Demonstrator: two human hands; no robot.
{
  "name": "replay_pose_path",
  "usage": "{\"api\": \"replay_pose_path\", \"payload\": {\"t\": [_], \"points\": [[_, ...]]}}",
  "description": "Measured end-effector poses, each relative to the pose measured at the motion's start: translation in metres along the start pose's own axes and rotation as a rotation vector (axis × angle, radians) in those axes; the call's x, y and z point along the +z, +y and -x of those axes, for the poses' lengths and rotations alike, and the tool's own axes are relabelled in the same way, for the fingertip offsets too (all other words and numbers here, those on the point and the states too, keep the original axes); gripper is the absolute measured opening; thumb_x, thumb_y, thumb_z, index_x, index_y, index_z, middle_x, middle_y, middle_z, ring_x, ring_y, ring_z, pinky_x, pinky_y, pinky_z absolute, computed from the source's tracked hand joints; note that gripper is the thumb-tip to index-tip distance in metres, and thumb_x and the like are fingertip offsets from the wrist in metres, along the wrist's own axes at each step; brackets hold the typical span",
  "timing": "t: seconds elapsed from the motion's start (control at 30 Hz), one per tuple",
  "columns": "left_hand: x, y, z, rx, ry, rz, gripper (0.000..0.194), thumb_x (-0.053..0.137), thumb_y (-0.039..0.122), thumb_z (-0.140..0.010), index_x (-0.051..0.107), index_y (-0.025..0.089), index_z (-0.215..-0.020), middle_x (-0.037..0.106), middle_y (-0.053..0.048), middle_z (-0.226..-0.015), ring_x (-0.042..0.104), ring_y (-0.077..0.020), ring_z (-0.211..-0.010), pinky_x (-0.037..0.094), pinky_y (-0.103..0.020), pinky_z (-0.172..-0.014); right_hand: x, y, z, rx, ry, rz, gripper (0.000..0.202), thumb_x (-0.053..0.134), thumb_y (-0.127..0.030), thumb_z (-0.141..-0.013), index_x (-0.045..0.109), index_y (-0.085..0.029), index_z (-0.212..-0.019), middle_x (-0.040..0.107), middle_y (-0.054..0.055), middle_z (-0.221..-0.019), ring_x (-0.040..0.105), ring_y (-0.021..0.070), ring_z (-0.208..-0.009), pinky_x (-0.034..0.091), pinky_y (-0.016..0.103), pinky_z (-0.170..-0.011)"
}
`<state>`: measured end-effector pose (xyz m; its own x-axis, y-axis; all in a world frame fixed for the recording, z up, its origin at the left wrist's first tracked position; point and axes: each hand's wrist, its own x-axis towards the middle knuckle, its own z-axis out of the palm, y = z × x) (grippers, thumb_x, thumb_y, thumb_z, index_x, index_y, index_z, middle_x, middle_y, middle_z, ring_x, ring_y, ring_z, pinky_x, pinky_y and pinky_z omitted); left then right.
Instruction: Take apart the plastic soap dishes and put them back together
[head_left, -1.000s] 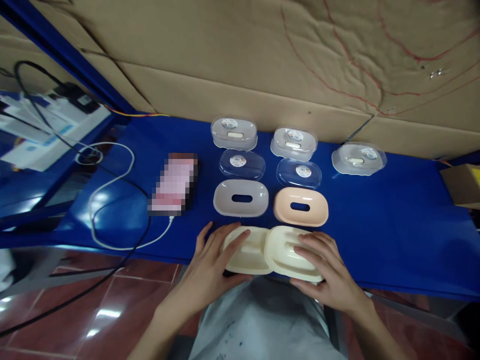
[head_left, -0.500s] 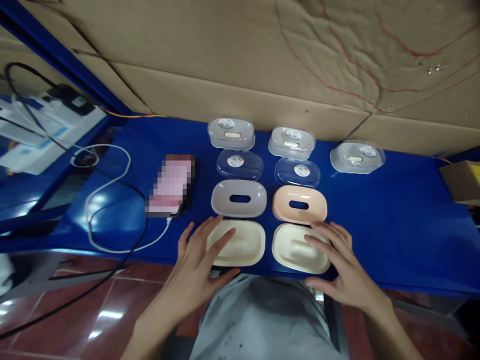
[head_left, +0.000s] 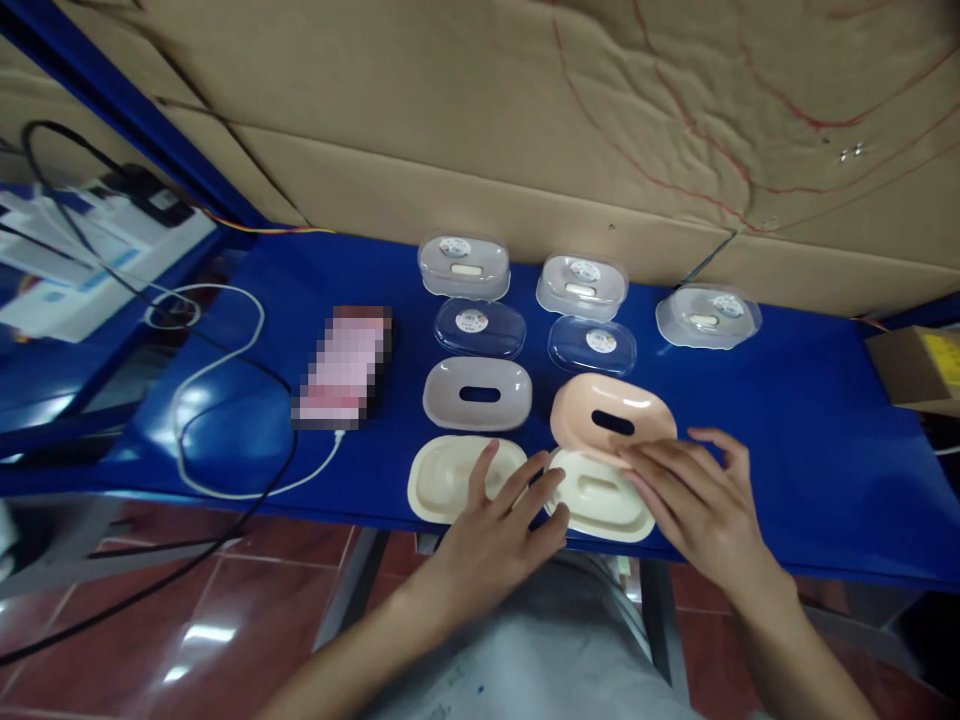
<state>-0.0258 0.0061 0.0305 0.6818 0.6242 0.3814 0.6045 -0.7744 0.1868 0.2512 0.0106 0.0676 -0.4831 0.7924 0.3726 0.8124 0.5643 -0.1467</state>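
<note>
Soap box parts lie in rows on a blue table (head_left: 787,470). My right hand (head_left: 694,500) grips the peach slotted insert (head_left: 611,420), which is tilted up over the right cream tray (head_left: 600,498). My left hand (head_left: 499,530) steadies that cream tray's left edge with spread fingers, lying across the gap to the left cream tray (head_left: 450,478). A grey slotted insert (head_left: 478,393) rests flat behind the left tray. Two clear lids (head_left: 480,327) (head_left: 592,346) lie further back.
Three closed clear soap boxes (head_left: 465,265) (head_left: 581,283) (head_left: 707,315) stand along the cardboard wall. A phone (head_left: 343,368) with a white charging cable (head_left: 217,400) lies at the left. A small cardboard box (head_left: 911,368) sits at the far right edge.
The two cream trays were set apart side by side on the table. My right hand then took the peach insert and lifted it over the right tray; my left hand shifted right to that tray.
</note>
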Motion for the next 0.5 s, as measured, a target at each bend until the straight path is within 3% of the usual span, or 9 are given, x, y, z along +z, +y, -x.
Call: {"api": "replay_pose_path", "payload": {"t": [0.17,0.3,0.4,0.5], "points": [[0.002,0.003,0.002,-0.047,0.07,0.054,0.018,0.072,0.022,-0.097,0.07,0.026,-0.115,0.076,-0.007,-0.121,0.063,-0.0259,-0.129,0.014,-0.06,-0.134,-0.008,-0.027,0.04,-0.027,-0.117,-0.015,0.044,0.063,-0.007,-0.101,0.066,-0.032,-0.137,0.083,-0.003,-0.117,0.077,0.0227,-0.099,0.034,0.051,-0.108],[-0.007,0.001,0.001,-0.056,0.114,0.089,0.018,0.073,0.032,-0.097,0.069,0.025,-0.114,0.075,-0.007,-0.118,0.065,-0.0263,-0.126,0.019,-0.057,-0.133,-0.002,-0.04,0.05,-0.004,-0.129,-0.018,0.036,0.059,-0.008,-0.104,0.069,-0.031,-0.129,0.083,-0.003,-0.115,0.076,0.022,-0.1,0.034,0.049,-0.105],[-0.021,-0.014,0.003,-0.105,0.133,0.068,0.028,0.073,0.034,-0.096,0.067,0.025,-0.122,0.072,-0.012,-0.129,0.063,-0.0307,-0.13,0.026,-0.06,-0.129,0.004,-0.046,0.046,0.009,-0.061,-0.029,0.022,0.062,-0.014,-0.105,0.071,-0.027,-0.121,0.084,-0.001,-0.107,0.075,0.0209,-0.095,0.034,0.047,-0.104],[-0.034,-0.041,0.004,-0.174,0.117,0.045,0.04,0.07,0.024,-0.097,0.06,0.023,-0.136,0.065,-0.018,-0.145,0.057,-0.034,-0.141,0.034,-0.06,-0.124,0.01,-0.049,0.041,0.031,-0.017,-0.059,0.015,0.065,-0.024,-0.106,0.072,-0.023,-0.12,0.083,0.001,-0.108,0.075,0.0208,-0.095,0.033,0.047,-0.106]]}}
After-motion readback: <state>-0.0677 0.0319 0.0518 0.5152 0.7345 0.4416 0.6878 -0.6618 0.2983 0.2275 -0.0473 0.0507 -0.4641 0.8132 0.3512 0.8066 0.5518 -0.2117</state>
